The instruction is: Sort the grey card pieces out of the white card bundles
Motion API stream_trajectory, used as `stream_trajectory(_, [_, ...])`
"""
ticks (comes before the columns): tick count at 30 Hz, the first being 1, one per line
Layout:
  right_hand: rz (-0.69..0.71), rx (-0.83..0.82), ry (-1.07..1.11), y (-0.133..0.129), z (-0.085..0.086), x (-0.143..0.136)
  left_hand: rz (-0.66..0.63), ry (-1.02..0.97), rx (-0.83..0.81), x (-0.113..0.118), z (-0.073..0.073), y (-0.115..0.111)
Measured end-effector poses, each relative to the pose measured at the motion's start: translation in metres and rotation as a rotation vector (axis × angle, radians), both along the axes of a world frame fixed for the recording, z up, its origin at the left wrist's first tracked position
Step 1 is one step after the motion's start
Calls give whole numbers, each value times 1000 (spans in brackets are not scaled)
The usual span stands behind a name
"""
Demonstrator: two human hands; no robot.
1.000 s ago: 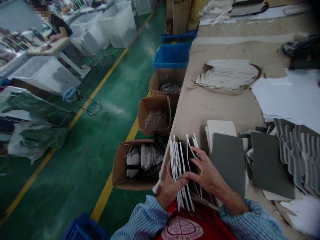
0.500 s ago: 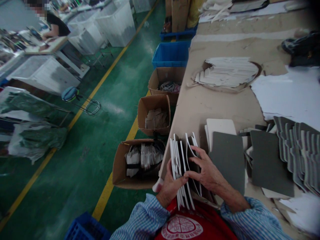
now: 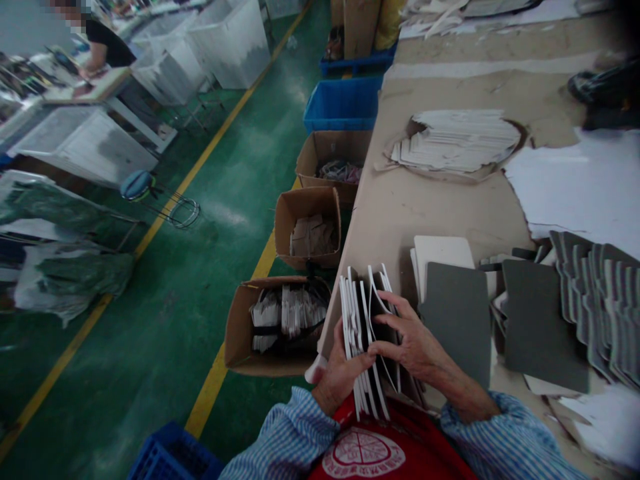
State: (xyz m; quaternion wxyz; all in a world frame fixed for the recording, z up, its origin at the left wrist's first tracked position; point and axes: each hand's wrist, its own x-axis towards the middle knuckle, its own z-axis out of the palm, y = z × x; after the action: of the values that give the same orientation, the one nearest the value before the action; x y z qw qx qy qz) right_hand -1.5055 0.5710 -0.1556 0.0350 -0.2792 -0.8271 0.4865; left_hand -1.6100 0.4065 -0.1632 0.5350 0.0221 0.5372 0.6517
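Note:
A bundle of thin dark-faced panels with white edges [image 3: 359, 333] stands on edge at the table's near left edge, against my red apron [image 3: 385, 440]. My left hand [image 3: 343, 370] is closed around the left side of the bundle, its thumb across the white edges. From the right, my right hand [image 3: 413, 337] grips the panels, with fingers spread among those on that side and the thumb tip close to the left thumb. Gaps show between some right-hand panels. Beside my right forearm lie flat grey panels [image 3: 457, 320] over white ones.
Rows of stacked grey pieces [image 3: 595, 293] lie at the right. Farther up the table [image 3: 440, 213] is a pile of pale sheets [image 3: 460, 143]. Cardboard boxes [image 3: 240, 327] and a blue bin [image 3: 343, 107] line the left edge. Another person [image 3: 107, 43] works at upper left.
One panel on the right of the bundle has tipped slightly left toward the others, with my right fingers against it. My left hand stays in place.

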Motion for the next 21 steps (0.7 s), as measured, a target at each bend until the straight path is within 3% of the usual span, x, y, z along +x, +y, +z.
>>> stream_trajectory(21, [10,-10,30,1,-3,4,2,-40,-14,0,-7,-4])
